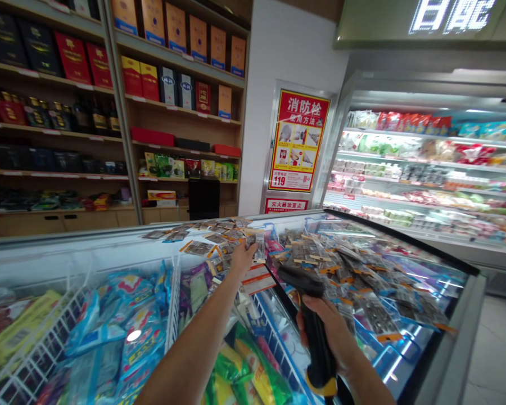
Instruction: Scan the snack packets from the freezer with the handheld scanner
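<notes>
My right hand (335,329) is wrapped round the handle of a black and yellow barcode scanner (301,279). The scanner's head points to the left, toward my other hand. Stretched forward over the freezer, my left hand (242,260) pinches a small clear-fronted packet (259,246) with a pale edge; part of it is hidden by the fingers. Similar flat packets (198,247) with orange or blue edges lie around that hand on the freezer top. To the right, a large loose pile of such packets (320,253) covers the glass lid.
Below my arms, the freezer holds white wire baskets (172,304), blue bags (139,332) and green-yellow bags (253,365). Orange-striped price labels (258,279) sit by the lid's edge. Behind stand shelves of boxes (177,31), a red fire-hydrant poster (299,140) and a lit refrigerated display (425,163).
</notes>
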Motion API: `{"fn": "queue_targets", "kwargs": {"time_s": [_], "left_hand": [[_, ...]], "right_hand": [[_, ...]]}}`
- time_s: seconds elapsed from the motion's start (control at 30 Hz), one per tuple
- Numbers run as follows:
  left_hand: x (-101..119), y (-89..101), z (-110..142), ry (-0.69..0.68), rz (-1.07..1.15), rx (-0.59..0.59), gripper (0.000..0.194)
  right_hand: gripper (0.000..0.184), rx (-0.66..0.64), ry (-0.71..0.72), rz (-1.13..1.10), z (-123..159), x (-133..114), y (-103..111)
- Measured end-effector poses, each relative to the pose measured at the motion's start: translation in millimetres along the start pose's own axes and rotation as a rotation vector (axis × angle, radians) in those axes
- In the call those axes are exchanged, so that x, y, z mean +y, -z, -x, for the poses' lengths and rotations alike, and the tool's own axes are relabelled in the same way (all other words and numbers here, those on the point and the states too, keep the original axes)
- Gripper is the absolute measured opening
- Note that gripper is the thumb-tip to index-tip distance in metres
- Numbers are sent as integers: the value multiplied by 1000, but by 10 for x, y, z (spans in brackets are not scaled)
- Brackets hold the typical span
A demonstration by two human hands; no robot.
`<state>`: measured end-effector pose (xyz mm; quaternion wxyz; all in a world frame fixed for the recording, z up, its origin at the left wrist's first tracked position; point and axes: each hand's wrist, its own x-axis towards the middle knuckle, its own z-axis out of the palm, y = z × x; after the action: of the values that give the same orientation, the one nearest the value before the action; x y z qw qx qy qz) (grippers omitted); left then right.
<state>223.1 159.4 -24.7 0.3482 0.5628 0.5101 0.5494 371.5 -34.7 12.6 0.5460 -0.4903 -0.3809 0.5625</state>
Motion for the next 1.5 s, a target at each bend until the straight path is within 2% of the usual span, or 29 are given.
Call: {"fn": "queue_targets", "kwargs": {"time_s": [0.17, 0.57, 0.7, 0.87, 1.07, 1.37, 1.5], "left_hand": [[102, 42, 48, -65, -127, -5, 23], [-84, -2, -28, -87, -88, 24, 29], [-80, -3, -27, -96, -69, 31, 30], [-53, 12, -37, -86, -143, 63, 30], [4, 24, -12, -137, -149, 62, 32], [-3, 13, 1, -142, -119, 82, 34], [-17, 7, -10, -147, -96, 107, 34]], "right_hand": [[31, 7, -4, 3, 26, -40, -11], [27, -4, -10, -18, 71, -57, 8], [27, -27, -21, -31, 68, -60, 23], [29, 1, -3, 14, 76, -74, 6], [30, 31, 0, 29, 91, -77, -24], [25, -14, -9, -13, 84, -36, -18], [26, -15, -6, -8, -25, -83, -9]]}}
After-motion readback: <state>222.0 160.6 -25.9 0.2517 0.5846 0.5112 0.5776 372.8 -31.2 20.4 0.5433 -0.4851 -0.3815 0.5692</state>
